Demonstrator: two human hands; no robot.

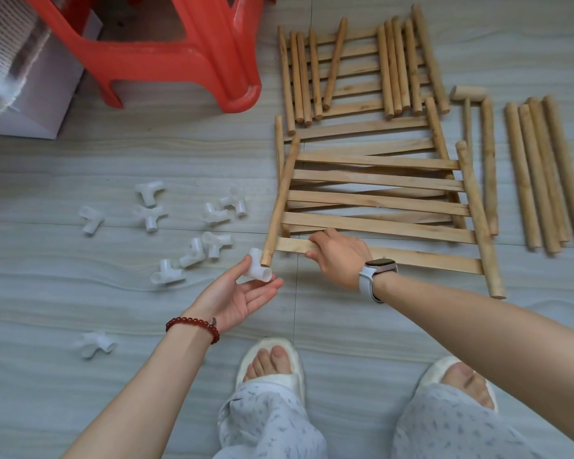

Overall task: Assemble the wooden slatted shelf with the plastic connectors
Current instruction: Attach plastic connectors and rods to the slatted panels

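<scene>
The slatted panel (378, 207) lay flat on the tiled floor (146, 154), on top of a second like it, its nearest left rail end (266, 260) pointing towards me. I judged it light and fairly stiff, though the thin slats looked likely to flex or rack, so the round rail near its end seemed the better place to hold it. My right hand (338, 260) gripped the nearest slat, fingers curled over its edge, close to that rail. My left hand (242, 293) lay palm up, thumb and fingers lightly pinching a white plastic connector (259, 269), its socket just beside the rail end and not yet on it. The connector looked hard, smooth and a little slippery; I expected a tight push fit.

More connectors (193, 250) lay scattered to the left, loose dowels (540, 173) and a small wooden mallet (468, 94) to the right, a red stool (186, 54) beyond. I could read no writing or brand anywhere.
</scene>
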